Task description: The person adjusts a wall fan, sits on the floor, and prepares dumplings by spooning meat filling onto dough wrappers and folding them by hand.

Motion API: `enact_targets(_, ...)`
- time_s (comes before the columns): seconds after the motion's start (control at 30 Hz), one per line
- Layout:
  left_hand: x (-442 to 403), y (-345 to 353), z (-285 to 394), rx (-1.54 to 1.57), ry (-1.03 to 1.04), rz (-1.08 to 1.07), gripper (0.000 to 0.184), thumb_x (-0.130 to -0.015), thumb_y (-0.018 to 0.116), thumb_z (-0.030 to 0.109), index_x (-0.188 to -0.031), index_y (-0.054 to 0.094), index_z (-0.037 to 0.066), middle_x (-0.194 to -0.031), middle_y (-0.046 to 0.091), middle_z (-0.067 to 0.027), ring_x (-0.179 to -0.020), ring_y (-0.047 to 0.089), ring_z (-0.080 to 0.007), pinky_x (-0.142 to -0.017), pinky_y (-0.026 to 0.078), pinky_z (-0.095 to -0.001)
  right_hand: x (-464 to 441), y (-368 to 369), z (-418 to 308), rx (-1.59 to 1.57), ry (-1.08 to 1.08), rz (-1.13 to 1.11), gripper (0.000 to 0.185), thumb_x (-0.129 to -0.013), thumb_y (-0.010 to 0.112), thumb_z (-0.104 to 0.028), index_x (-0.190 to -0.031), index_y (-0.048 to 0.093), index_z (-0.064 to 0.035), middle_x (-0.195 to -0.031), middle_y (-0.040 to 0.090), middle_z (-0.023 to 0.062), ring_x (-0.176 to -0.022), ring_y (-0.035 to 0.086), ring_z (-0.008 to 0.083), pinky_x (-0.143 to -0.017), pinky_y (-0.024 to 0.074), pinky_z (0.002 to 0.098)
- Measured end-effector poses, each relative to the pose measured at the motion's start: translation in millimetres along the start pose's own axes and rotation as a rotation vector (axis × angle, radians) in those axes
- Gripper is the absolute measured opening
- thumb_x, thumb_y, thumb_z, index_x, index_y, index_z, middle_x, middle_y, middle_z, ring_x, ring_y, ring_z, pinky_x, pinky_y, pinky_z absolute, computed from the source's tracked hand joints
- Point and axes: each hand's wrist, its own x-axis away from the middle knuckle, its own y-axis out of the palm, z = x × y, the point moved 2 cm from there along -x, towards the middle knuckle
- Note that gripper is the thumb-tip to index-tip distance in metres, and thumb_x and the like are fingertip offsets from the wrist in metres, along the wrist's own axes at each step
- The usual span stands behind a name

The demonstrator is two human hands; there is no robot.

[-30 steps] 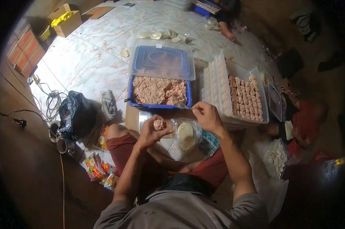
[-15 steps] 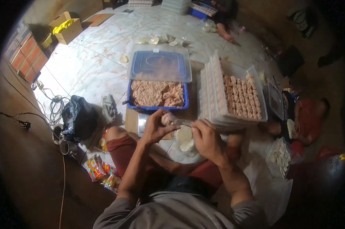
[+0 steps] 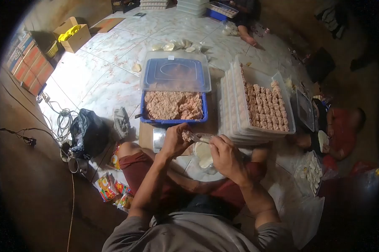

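My left hand (image 3: 177, 140) is closed around a dumpling (image 3: 187, 135) with pinkish minced filling at its open top. In my right hand (image 3: 228, 156) I pinch a thin flat spatula-like tool (image 3: 197, 138), its tip reaching to the filling. Just below, between my hands, lie pale round dough wrappers (image 3: 204, 156) on clear plastic. A blue tub (image 3: 205, 107) of minced filling stands in front of my hands, its lid (image 3: 174, 71) partly covering the back. Right of it, a stack of clear trays (image 3: 233, 113) carries rows of filled dumplings (image 3: 267, 107).
Bagged wrappers (image 3: 177, 45) lie behind the tub. A small scale (image 3: 159, 140) sits by my left hand. On the left are a black plastic bag (image 3: 88, 130), a metal mug (image 3: 75, 165) and colourful packets (image 3: 106, 187). A person in red (image 3: 344, 128) sits at the right.
My left hand has turned and lowered slightly, so the filling's top shows more. The tool in my right hand has tilted towards the dumpling; the right hand has barely moved.
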Motion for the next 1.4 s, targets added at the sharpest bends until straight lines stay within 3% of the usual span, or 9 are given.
enact_targets(0.3,6,2,23,0.495,-0.087,0.012,0.031,-0.074,0.086,0.008,-0.088,0.058,0.003,-0.082,0.059,-0.0025,-0.081,0.055,-0.0084,-0.076,0.048,-0.0264,2,-2,-1,-0.044,-0.012,0.01,0.012,-0.094,0.051,-0.008,-0.092,0.058,0.0018,-0.088,0.059,0.022,-0.085,0.06,0.0431,-0.072,0.0481,0.0476)
enact_targets(0.47,4,12,14,0.076,-0.054,0.126,0.031,-0.078,0.084,0.017,-0.086,0.059,0.001,-0.075,0.059,-0.0051,-0.072,0.051,-0.0092,-0.068,0.047,-0.0276,7,8,5,-0.11,0.02,0.041,0.013,-0.093,0.053,-0.008,-0.096,0.06,0.0019,-0.092,0.06,0.023,-0.087,0.06,0.0438,-0.074,0.0486,0.0462)
enact_targets(0.7,11,12,0,0.219,-0.201,0.134,0.031,-0.077,0.085,0.017,-0.086,0.06,0.002,-0.074,0.059,-0.0044,-0.073,0.051,-0.0093,-0.068,0.047,-0.0274,0,15,13,-0.189,-0.007,0.014,0.011,-0.091,0.054,-0.006,-0.092,0.061,0.0024,-0.089,0.06,0.0218,-0.086,0.06,0.0431,-0.075,0.0482,0.0454)
enact_targets(0.83,22,-15,-17,0.361,-0.014,0.119,0.033,-0.074,0.087,0.012,-0.094,0.063,0.002,-0.081,0.061,-0.0044,-0.08,0.053,-0.0089,-0.073,0.048,-0.0275,-19,6,20,-0.247,0.077,0.034,0.009,-0.09,0.056,-0.007,-0.088,0.059,0.0019,-0.09,0.06,0.0232,-0.086,0.06,0.0423,-0.073,0.0475,0.0475)
enact_targets(0.9,28,-15,-39,0.136,-0.205,0.018,0.037,-0.073,0.087,0.012,-0.099,0.062,0.002,-0.084,0.062,-0.004,-0.081,0.053,-0.0093,-0.073,0.048,-0.0277,-44,8,33,0.063,0.071,0.148,0.01,-0.09,0.056,-0.007,-0.087,0.059,0.0017,-0.086,0.061,0.0224,-0.084,0.06,0.0425,-0.073,0.0476,0.0484)
enact_targets(1.1,25,-3,-10,0.111,-0.123,-0.06,0.039,-0.076,0.086,0.019,-0.1,0.06,0.002,-0.084,0.06,-0.0029,-0.077,0.052,-0.0103,-0.07,0.047,-0.027,-140,98,77,0.461,0.178,-0.243,0.017,-0.087,0.054,-0.006,-0.091,0.07,-0.0003,-0.096,0.068,0.0217,-0.09,0.068,0.038,-0.071,0.056,0.0482)
enact_targets(1.23,21,-1,-1,0.519,-0.256,0.161,0.032,-0.094,0.069,0.028,-0.106,0.059,0.001,-0.093,0.06,-0.0024,-0.086,0.056,-0.0134,-0.075,0.049,-0.0286,-144,96,89,0.366,-0.078,0.006,0.017,-0.088,0.056,-0.009,-0.094,0.069,0.001,-0.104,0.067,0.0244,-0.094,0.066,0.04,-0.081,0.054,0.0481)
enact_targets(1.33,11,-4,-2,0.439,-0.225,0.322,0.052,-0.103,0.046,0.045,-0.118,0.057,-0.003,-0.096,0.061,-0.0054,-0.091,0.057,-0.0137,-0.084,0.047,-0.0293,-116,57,67,0.174,-0.355,0.253,0.027,-0.088,0.06,-0.016,-0.107,0.063,0.0034,-0.108,0.063,0.0269,-0.103,0.062,0.0417,-0.087,0.0501,0.0468)
enact_targets(1.4,-8,-7,27,0.599,-0.238,0.063,0.065,-0.102,0.045,0.051,-0.135,0.05,-0.004,-0.113,0.061,-0.0131,-0.106,0.057,-0.0187,-0.093,0.046,-0.0323,-101,-3,15,-0.108,-0.263,0.194,0.036,-0.091,0.06,-0.019,-0.118,0.058,0.0043,-0.099,0.061,0.0268,-0.098,0.061,0.0417,-0.086,0.0492,0.0458)
